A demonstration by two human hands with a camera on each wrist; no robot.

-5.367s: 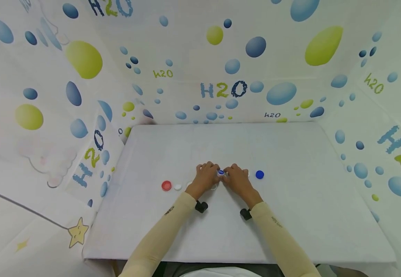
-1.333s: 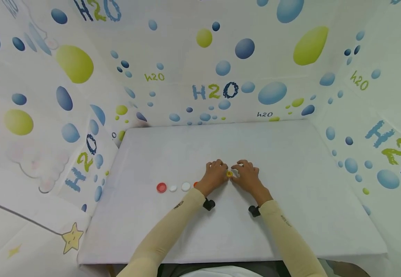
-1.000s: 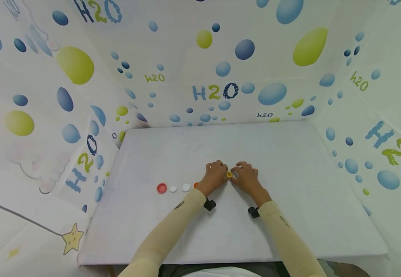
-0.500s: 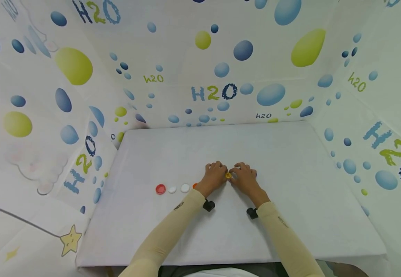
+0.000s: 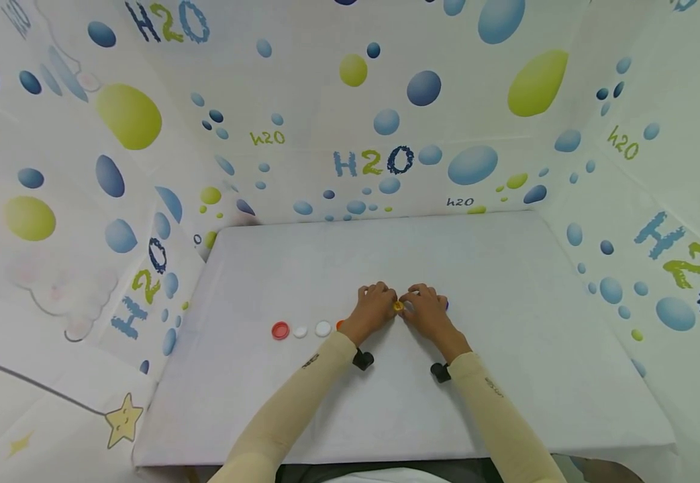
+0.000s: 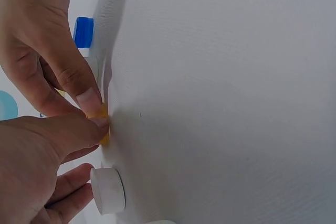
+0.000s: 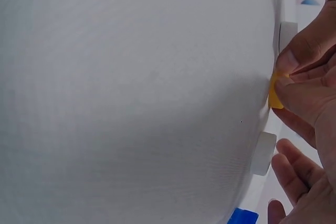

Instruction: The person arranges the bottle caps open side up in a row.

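Both hands meet over a small yellow bottle cap (image 5: 398, 306) at the middle of the white-covered table. My left hand (image 5: 375, 312) pinches it between thumb and finger from the left. From the right, the thumb and finger of my right hand (image 5: 427, 312) pinch the same cap. In the left wrist view, the yellow cap (image 6: 105, 139) sits on the cloth, partly covered by fingertips. A white cap (image 6: 107, 191) stands by the left hand's other fingers. Near the right hand's loose fingers stands another white cap (image 7: 264, 153), and beyond it a blue cap (image 7: 242, 216).
Left of the hands, a red cap (image 5: 280, 330), two white caps (image 5: 323, 329) and an orange cap (image 5: 340, 325) lie in a row, the orange one partly behind the left wrist. Patterned sheets (image 5: 301, 161) enclose the table (image 5: 325, 261) at the back and sides.
About five seconds ago the hands held a white-and-blue piece; now they hold the yellow cap. Over the last second the hands stay almost still, and the blue cap's edge shows beside the right hand.
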